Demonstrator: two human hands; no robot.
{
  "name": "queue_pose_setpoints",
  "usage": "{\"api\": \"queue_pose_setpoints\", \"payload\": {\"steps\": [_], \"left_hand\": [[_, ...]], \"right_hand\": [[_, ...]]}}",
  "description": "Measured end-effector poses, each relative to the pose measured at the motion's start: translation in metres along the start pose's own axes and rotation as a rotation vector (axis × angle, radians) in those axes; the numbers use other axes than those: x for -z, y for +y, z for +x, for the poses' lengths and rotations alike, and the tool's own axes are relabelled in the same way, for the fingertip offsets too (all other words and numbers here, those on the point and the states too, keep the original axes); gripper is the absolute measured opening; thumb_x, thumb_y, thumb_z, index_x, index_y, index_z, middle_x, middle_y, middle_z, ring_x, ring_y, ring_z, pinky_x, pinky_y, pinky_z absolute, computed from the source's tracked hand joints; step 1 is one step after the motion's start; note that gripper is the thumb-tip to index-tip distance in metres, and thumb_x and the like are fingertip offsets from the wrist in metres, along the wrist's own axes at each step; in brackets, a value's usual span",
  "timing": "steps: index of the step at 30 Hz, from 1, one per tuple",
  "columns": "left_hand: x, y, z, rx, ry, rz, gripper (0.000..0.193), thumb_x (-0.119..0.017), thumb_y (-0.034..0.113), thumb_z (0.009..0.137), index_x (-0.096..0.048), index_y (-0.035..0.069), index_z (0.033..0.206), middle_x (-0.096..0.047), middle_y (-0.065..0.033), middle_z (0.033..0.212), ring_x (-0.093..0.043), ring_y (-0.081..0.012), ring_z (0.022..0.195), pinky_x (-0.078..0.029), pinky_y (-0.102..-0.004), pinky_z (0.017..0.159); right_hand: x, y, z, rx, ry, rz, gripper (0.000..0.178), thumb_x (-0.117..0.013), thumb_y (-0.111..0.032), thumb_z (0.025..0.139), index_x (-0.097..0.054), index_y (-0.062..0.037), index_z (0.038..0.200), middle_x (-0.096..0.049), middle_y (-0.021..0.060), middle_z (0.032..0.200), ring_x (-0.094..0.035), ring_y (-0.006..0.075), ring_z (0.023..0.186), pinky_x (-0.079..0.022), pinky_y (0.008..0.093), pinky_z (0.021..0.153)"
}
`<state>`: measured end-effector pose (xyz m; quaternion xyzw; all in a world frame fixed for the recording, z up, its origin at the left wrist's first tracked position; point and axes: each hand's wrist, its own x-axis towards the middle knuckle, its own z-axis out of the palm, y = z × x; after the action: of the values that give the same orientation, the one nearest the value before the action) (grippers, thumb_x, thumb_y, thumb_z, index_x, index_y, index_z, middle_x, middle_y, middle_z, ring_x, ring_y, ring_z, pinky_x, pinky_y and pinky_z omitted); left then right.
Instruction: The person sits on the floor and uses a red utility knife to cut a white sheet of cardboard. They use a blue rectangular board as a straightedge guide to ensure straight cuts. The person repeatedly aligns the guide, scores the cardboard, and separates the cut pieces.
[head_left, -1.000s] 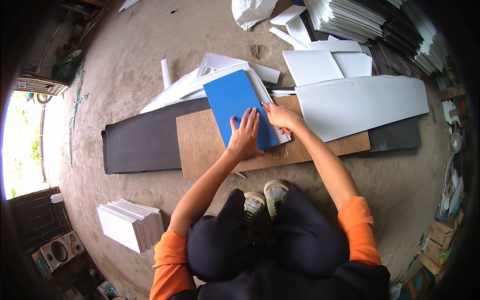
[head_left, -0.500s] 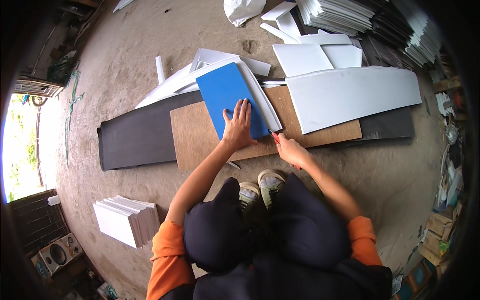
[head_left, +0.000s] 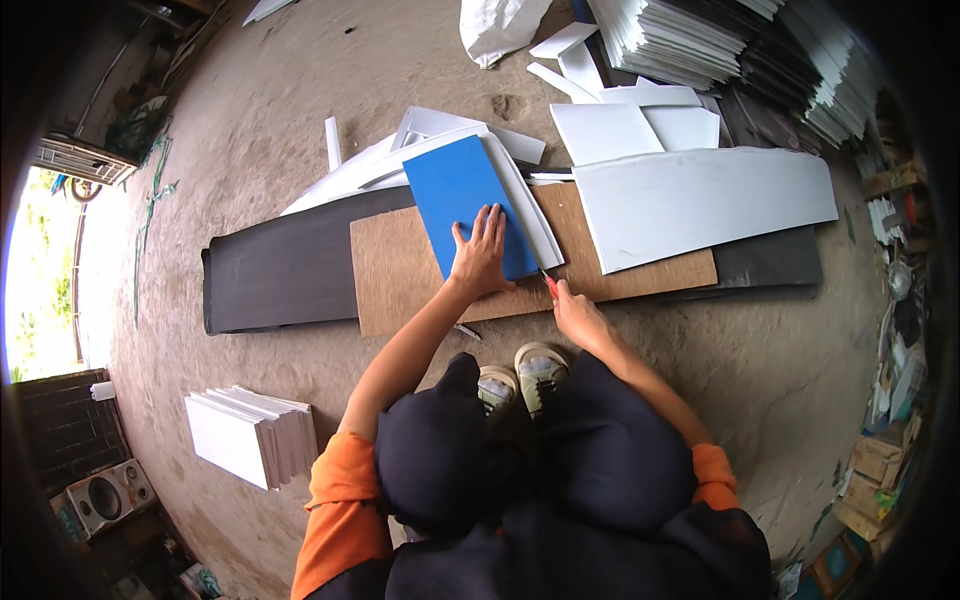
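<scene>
A flat blue rectangular board (head_left: 462, 190) lies on a white sheet (head_left: 537, 225), which sticks out along its right side. My left hand (head_left: 481, 255) presses down on the blue board's near part, fingers spread. Gripped in my right hand (head_left: 578, 312) is a red-handled utility knife (head_left: 551, 287). Its blade points away from me, at the near right corner of the blue board and the white sheet's edge. Whether the tip touches the sheet is too small to tell. Beneath them is a brown wooden board (head_left: 395, 275).
Black sheets (head_left: 280, 265) lie under the wooden board. A large white sheet (head_left: 705, 205) covers its right end. White offcuts (head_left: 345, 180) lie beyond. A stack of white boards (head_left: 240, 435) stands at left on the concrete floor (head_left: 250, 130); taller stacks (head_left: 670, 40) stand at far right.
The knife and my right hand have drawn slightly toward me, and the right forearm sits closer in. My left hand stays on the blue board. The whole view has shifted a little.
</scene>
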<state>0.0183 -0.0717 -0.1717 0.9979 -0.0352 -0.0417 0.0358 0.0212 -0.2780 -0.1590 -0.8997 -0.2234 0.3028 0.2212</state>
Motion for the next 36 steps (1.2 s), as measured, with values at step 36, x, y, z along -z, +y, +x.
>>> {"api": "queue_pose_setpoints", "payload": {"steps": [36], "left_hand": [[-0.031,-0.098,0.03,1.014,-0.084,-0.793,0.102,-0.082,0.032,0.05,-0.025,-0.01,0.123,-0.029,-0.0328,0.121,-0.031,-0.0441,0.116,-0.034,-0.0467,0.094]], "right_hand": [[0.0,0.001,0.177,0.218,0.398,0.314,0.036,-0.043,-0.019,0.089,-0.039,0.0071,0.113,-0.06,0.0228,0.081,-0.059,0.0396,0.075,-0.046,0.0457,0.068]]}}
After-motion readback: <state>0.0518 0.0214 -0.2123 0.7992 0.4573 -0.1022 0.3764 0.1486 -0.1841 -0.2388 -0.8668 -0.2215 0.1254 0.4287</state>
